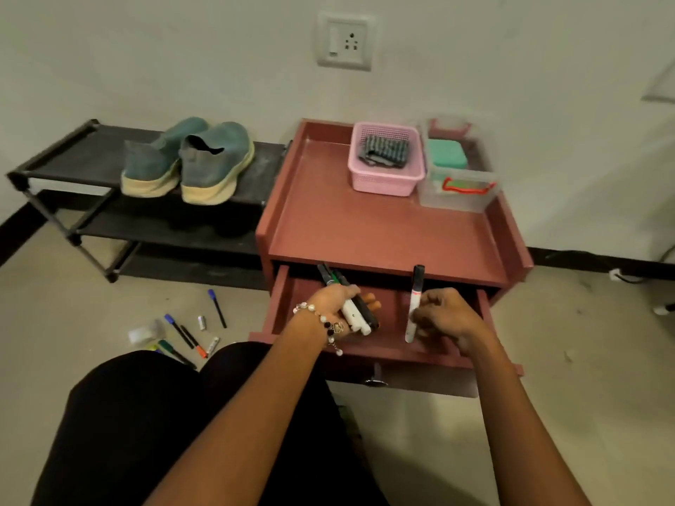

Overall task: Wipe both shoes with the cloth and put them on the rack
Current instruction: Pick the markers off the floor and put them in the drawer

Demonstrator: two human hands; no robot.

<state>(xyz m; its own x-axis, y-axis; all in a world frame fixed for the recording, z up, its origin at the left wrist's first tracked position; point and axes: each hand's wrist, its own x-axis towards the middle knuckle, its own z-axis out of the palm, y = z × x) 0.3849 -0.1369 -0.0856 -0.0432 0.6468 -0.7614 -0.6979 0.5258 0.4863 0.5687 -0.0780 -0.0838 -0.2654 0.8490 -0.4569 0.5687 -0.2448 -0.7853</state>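
Shoes (pixel 186 162) on rack (pixel 65 155) (cabinet (pixel 383 228) rightward)

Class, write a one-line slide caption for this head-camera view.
Both shoes sit on the rack while the left hand and right hand hold markers over an open drawer.

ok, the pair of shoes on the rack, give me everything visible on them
The pair of shoes is teal-green, a knit or suede-looking slip-on type with thick cream soles that look a bit grubby. Both stand upright, side by side and touching, heels toward the camera, toes toward the wall. They sit on the top shelf of the black shoe rack, toward its right half. No laces show. Nothing else touches them; both hands are away at the drawer. The heel collar of the right one looks slightly folded.
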